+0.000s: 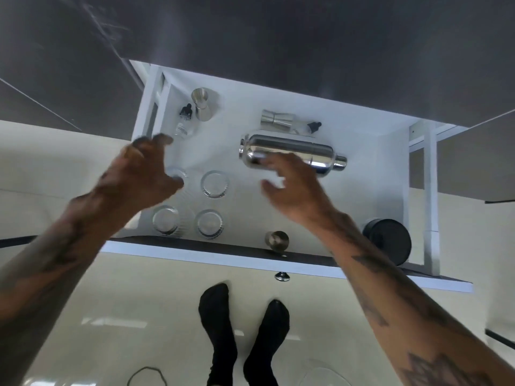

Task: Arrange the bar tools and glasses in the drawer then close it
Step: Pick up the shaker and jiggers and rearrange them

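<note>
In the open drawer (pixel 278 118), the cocktail shaker (pixel 292 156) lies flat, long axis left-right, cap rightward. The right hand (pixel 289 188), spread and empty, hovers at its base; the left hand (pixel 145 168), also spread, is farther off.

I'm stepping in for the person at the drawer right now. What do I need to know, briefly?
Left hand: open, empty, over the far-left glass.
Right hand: open, empty, next to the shaker, not gripping it.
In the drawer: four glasses grouped near-left, shaker lying on its side, three jiggers, two dropper bottles, black can near-right.
Done: everything visible is inside.
Left: final tidying if needed, then close the drawer, which stands fully open.
</note>
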The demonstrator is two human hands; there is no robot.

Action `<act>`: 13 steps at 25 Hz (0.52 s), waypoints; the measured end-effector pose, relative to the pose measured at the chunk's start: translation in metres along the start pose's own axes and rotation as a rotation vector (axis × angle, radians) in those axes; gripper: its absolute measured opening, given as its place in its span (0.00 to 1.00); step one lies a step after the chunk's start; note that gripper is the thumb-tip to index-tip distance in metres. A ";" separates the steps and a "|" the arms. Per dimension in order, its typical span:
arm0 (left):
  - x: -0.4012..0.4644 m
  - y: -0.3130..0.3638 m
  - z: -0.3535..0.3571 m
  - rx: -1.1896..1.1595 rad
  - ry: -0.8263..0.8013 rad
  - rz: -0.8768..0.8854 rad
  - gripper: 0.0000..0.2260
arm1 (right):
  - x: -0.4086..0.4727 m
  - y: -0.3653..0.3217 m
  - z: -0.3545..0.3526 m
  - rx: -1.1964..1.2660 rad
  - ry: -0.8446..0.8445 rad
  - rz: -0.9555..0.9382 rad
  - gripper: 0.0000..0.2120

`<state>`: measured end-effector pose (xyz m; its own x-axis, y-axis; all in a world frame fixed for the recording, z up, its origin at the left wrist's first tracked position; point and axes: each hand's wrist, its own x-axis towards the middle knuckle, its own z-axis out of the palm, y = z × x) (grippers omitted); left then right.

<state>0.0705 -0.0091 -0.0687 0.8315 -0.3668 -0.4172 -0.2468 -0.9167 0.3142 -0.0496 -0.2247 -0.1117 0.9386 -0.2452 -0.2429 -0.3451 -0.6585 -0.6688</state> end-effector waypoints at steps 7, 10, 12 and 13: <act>-0.042 0.119 0.081 -0.003 -0.359 0.264 0.17 | -0.021 0.073 0.002 -0.429 -0.270 0.106 0.19; -0.033 0.137 0.128 0.216 -0.513 0.105 0.25 | -0.016 0.079 0.005 -0.425 -0.181 0.133 0.14; -0.024 0.136 0.140 0.184 -0.492 0.035 0.23 | -0.023 0.089 0.000 -0.379 -0.170 0.195 0.17; -0.021 0.136 0.144 0.127 -0.459 0.022 0.19 | -0.029 0.094 -0.005 -0.356 -0.166 0.224 0.20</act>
<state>-0.0523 -0.1485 -0.1402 0.5264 -0.3920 -0.7545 -0.3443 -0.9096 0.2324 -0.1092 -0.2829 -0.1645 0.8186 -0.3111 -0.4829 -0.4924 -0.8129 -0.3110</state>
